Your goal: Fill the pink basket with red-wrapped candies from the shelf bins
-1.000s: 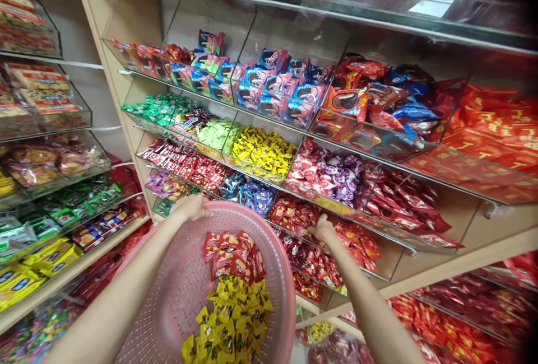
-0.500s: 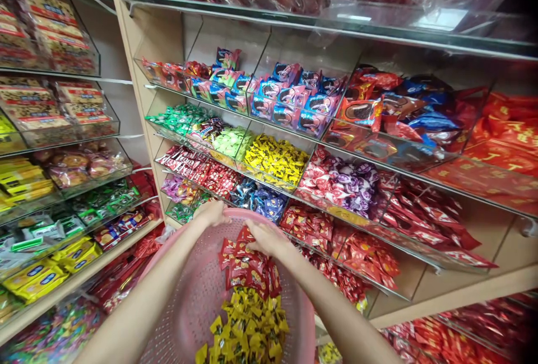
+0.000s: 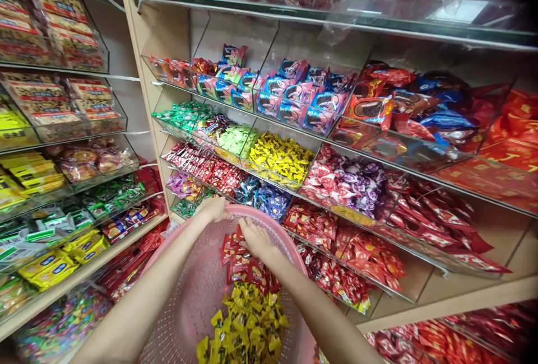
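Low in the middle of the frame, the left hand (image 3: 214, 209) clasped the far rim of a pink basket (image 3: 197, 297), fingers curled over the edge. The right hand (image 3: 254, 238) lay inside the basket on a heap of red candy packets (image 3: 246, 266), fingers loosely bent among them; whether they pinched one could not be told. Yellow candies (image 3: 247, 322) lay below the red, toward the bottom edge. Shelves of sweets (image 3: 277, 157) filled the frame behind.
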{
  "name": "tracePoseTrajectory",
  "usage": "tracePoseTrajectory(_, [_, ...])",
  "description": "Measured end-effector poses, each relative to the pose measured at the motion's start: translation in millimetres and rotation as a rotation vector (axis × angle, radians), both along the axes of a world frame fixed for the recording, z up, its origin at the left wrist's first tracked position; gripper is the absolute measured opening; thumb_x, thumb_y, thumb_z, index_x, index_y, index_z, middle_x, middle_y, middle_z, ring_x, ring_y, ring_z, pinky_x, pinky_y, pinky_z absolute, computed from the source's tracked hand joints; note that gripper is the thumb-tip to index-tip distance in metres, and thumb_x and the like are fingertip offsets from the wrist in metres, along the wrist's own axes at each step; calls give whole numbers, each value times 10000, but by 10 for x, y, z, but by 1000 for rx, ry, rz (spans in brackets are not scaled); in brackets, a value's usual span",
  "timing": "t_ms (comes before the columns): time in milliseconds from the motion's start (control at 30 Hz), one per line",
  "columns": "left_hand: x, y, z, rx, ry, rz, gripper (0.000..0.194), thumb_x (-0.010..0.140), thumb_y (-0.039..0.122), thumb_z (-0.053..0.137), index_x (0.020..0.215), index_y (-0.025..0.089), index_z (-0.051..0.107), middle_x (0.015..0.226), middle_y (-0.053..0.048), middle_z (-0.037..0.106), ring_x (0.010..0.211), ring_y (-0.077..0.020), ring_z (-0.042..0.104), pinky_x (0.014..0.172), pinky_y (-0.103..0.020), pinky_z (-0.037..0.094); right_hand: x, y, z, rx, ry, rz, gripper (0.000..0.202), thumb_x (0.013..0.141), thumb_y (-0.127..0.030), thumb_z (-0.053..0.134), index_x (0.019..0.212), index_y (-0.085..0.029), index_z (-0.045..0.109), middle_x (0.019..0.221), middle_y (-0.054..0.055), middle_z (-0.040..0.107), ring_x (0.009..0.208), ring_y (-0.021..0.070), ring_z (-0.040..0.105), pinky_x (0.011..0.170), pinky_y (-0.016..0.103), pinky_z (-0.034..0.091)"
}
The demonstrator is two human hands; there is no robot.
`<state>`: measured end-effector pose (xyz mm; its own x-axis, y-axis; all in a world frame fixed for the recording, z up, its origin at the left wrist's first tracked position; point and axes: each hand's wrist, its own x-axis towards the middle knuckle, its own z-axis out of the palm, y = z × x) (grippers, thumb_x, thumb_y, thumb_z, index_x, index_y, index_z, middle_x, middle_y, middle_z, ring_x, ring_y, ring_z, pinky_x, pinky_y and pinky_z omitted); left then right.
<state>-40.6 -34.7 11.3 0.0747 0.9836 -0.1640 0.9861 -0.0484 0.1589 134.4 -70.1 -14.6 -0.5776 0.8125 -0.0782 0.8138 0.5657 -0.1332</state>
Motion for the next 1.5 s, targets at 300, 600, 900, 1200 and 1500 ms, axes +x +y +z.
tracePoseTrajectory(300, [1,22,2,-14,6,2,526,635,650,483,905,224,634,956,-101,650,870,-285,606,677,-325,463,52,-476,-63,-13,69,45,411,743,-358,617,1062,-205,409,1055,73,534,874,223,591,685,321,478])
tracePoseTrajectory(600, [29,30,17,-13,28,-4,470,640,621,497,879,235,618,954,-79,654,861,-273,608,663,-307,458,-145,-595,-649,284,-85,53,225,835,-96,418,1034,-197,449,974,77,509,880,195,551,681,331,501])
tracePoseTrajectory(900, [17,8,46,-29,29,28,434,636,581,535,857,219,624,942,-79,656,847,-245,611,665,-282,449,-100,-605,-609,211,-11,-83,570,640,-313,724,1109,-224,412,1059,82,472,902,225,539,689,365,512])
tracePoseTrajectory(1200, [-17,10,6,-6,15,27,461,626,629,506,808,219,613,920,-78,659,836,-267,611,640,-301,446,-30,-484,-564,200,60,-149,448,657,-313,707,1022,-213,467,979,58,478,860,216,547,666,347,501])
tracePoseTrajectory(1500, [-4,29,11,-8,16,23,475,622,626,518,859,229,630,933,-84,657,844,-259,610,656,-293,446,23,-454,-586,266,48,-172,501,613,-390,729,1001,-205,472,968,59,486,848,225,541,691,364,486])
